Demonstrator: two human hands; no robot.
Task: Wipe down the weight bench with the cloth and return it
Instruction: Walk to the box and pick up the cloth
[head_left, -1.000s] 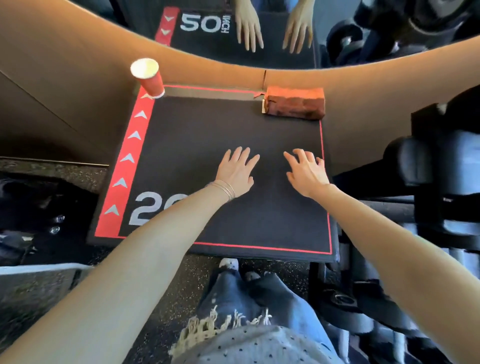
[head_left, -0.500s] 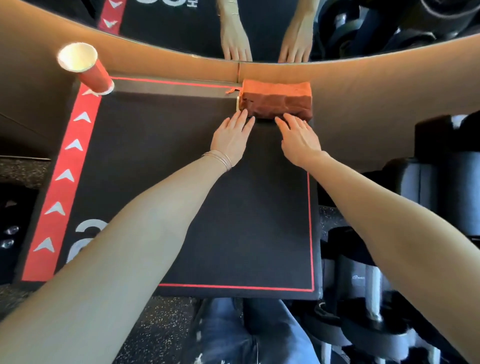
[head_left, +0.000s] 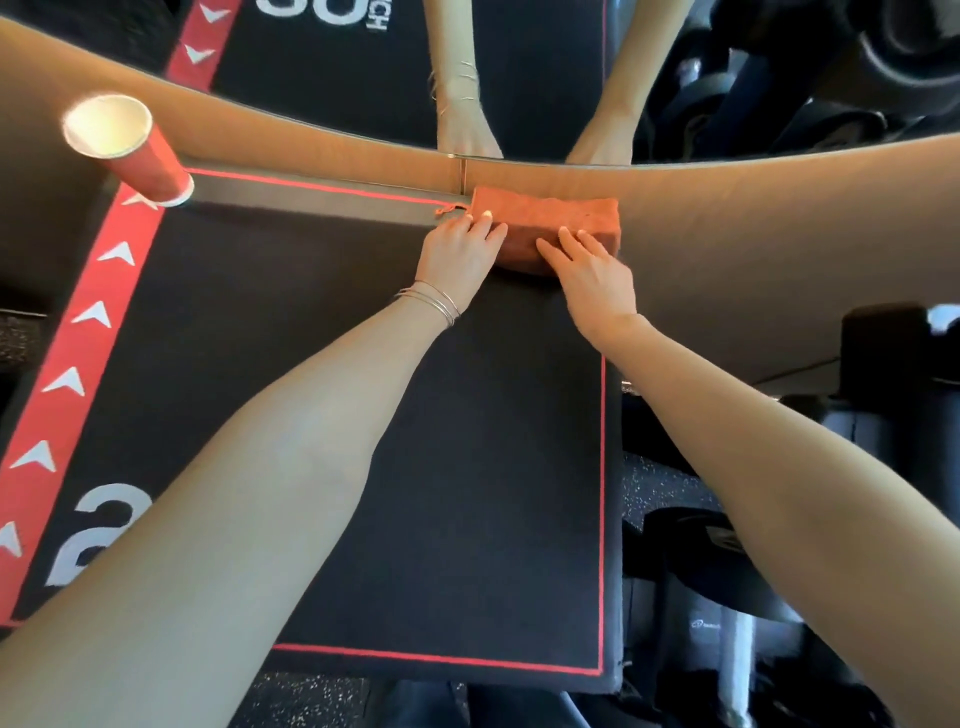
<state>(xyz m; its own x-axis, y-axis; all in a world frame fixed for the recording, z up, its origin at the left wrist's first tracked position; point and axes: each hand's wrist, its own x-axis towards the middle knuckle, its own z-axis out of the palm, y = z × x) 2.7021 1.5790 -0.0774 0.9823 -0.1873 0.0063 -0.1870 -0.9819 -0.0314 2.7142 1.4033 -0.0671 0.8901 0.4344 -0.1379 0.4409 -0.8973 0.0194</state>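
Rust-orange cloth (head_left: 550, 223) first, says the desk: where is it on your feed?

Me: Upper centre of the frame. I see it folded into a thick block, lying at the far edge of the black padded counter (head_left: 311, 312), right against the tan wall (head_left: 753, 223) that runs under the mirror (head_left: 519, 78).

Desk: And the grips?

Me: Both are on it. My left grip (head_left: 457, 254) rests on the block's left end, fingers nearly straight and a little spread, with the fingertips (head_left: 485, 214) up on its top edge. My right grip (head_left: 595, 273) lies over the front of the right half, fingers straight and close together, laid flat on the fabric. From here neither one looks curled round the cloth; they touch it and no more.

Desk: Anything else on the counter?

Me: A red paper cup (head_left: 130, 150), white inside, stands at the far left corner, in the upper left of the frame, well apart from the cloth. The counter has a red strip with white arrowheads (head_left: 78, 384) down its left side, a thin red line round its border and a large white 2 at the lower left.

Desk: Around it?

Me: Thin bangles (head_left: 431, 304) circle my left wrist. The mirror shows both forearms reflected at the top of the frame. At the lower right, dark weights (head_left: 727, 582) sit on a speckled floor (head_left: 660, 483).
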